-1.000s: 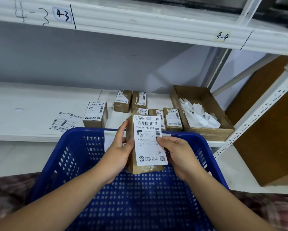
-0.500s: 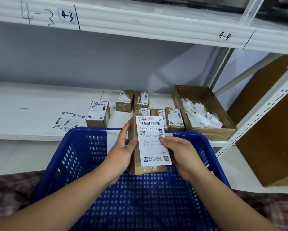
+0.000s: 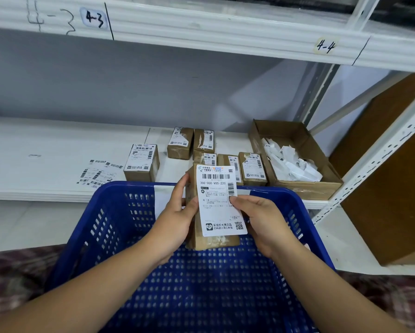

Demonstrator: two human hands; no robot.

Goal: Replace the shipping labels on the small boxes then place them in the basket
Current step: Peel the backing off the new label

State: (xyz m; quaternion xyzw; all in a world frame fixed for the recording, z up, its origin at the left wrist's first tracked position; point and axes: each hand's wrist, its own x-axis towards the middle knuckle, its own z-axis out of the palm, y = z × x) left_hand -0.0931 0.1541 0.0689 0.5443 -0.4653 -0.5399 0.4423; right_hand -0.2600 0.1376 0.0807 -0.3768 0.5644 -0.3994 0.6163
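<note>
Head view, left hand (image 3: pixel 175 219) fingers curled round the left side of a small box (image 3: pixel 213 242), right hand (image 3: pixel 264 219) thumb pinching the shipping label (image 3: pixel 219 203) at its right edge against the box, box upright between both palms over the blue basket (image 3: pixel 120 212), labelled boxes (image 3: pixel 141 162) on the shelf (image 3: pixel 45 150) beyond the fingertips

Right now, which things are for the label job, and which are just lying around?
For the job:
box held by the left hand and right hand
white label on it
blue basket
small boxes on the shelf
label sheets

Just lying about:
cardboard tray of paper scraps
shelf tag 4-3
shelf tag 4-4
brown board
</note>
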